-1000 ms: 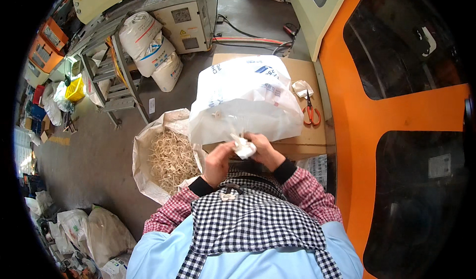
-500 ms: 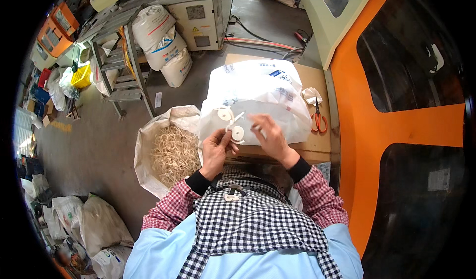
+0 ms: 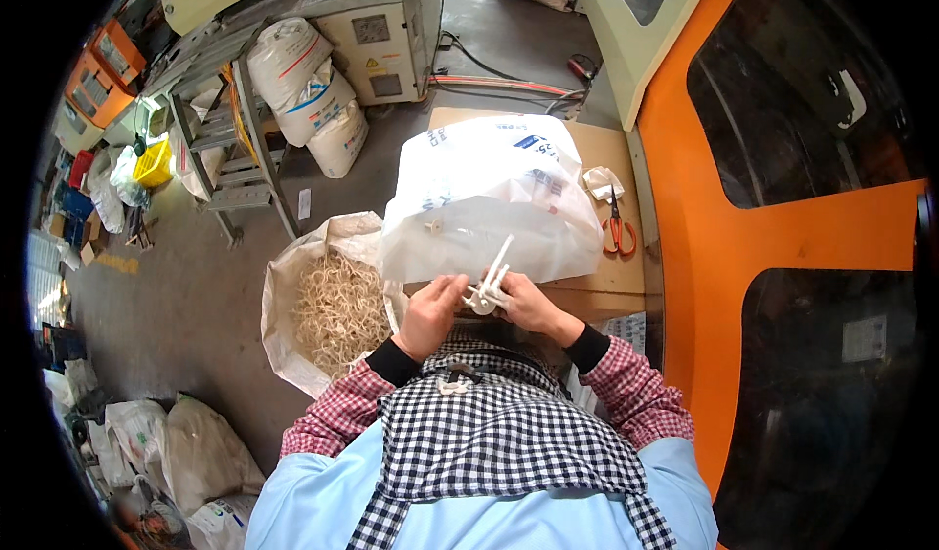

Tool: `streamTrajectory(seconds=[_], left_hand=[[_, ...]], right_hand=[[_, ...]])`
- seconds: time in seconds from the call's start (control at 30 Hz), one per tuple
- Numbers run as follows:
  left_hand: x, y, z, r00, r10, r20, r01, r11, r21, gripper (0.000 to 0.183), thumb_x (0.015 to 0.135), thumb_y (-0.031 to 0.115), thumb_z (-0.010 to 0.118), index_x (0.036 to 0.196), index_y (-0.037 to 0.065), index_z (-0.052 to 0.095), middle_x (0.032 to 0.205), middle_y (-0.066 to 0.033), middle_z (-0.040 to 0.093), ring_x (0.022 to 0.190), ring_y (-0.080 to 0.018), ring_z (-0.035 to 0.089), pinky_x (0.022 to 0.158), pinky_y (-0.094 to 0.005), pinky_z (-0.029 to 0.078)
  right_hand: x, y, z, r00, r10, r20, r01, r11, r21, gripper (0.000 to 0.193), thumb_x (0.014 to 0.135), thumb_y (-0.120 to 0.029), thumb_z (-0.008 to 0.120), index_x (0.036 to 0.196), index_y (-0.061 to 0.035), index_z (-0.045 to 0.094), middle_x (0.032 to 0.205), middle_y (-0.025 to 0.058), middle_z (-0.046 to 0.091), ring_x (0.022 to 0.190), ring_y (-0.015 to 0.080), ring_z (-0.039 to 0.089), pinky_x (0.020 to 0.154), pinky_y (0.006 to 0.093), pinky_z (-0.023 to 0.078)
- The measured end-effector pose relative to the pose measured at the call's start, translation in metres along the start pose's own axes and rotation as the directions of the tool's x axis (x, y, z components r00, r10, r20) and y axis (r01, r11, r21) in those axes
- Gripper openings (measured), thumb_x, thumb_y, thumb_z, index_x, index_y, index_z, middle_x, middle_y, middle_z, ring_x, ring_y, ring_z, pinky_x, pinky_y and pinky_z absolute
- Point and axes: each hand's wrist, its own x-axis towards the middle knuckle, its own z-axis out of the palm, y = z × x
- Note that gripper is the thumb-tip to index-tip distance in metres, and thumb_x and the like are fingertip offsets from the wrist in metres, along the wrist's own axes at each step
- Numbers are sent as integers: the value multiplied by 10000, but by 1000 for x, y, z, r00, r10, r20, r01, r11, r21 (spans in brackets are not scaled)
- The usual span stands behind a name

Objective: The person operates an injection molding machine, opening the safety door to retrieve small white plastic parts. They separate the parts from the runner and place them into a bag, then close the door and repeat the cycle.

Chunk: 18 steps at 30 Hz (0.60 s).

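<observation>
The right hand [image 3: 534, 308] grips the white part [image 3: 481, 304]; the left hand [image 3: 430, 317] curls beside it, grip unclear. Best hold steady, bending no prongs [image 3: 503, 253].

Bright, diffuse light; white bag [image 3: 469, 174] palest toward the desk's [image 3: 620, 274] far edge. Faint reflections on dark machine panel [image 3: 782, 110]. White piece [image 3: 482, 302]: fine detail lost. Fisheye bends straight edges; black rim surrounds view.

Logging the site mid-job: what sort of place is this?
Probably a factory floor: a large orange machine with dark windows at right, stacked white sacks beside metal steps, and an open sack full of thin, pale pieces.
</observation>
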Motion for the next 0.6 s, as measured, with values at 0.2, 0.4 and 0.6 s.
streamTrajectory(seconds=[0.2, 0.4, 0.6], left_hand=[[-10, -7, 6, 993, -95, -74, 91, 994, -55, 142, 857, 20, 527, 992, -16, 554, 736, -114, 560, 607, -193, 582, 528, -299, 468], [2, -21, 1, 752, -598, 276, 596, 439, -673, 156, 921, 99, 501, 1000, -14, 572, 689, -9, 575, 536, -45, 513, 471, -185, 405], [9, -14, -15, 718, -431, 547, 695, 488, -528, 181, 921, 82, 492, 1053, -7, 578, 755, -4, 585, 643, -56, 540, 576, -201, 460]], right_hand=[[21, 14, -16, 801, 561, 207, -560, 581, 591, 169, 899, -181, 511, 828, -35, 557, 679, -25, 501, 558, 53, 445, 490, 201, 376], [52, 35, -31, 828, 89, -554, -159, 984, -80, 218, 883, -159, 538, 1006, 17, 573, 933, 123, 586, 724, 214, 606, 641, 306, 480], [39, -50, -36, 980, -180, 88, 167, 976, 137, 209, 857, -75, 554, 1051, 1, 565, 1005, 115, 606, 864, 179, 603, 749, 286, 475]])
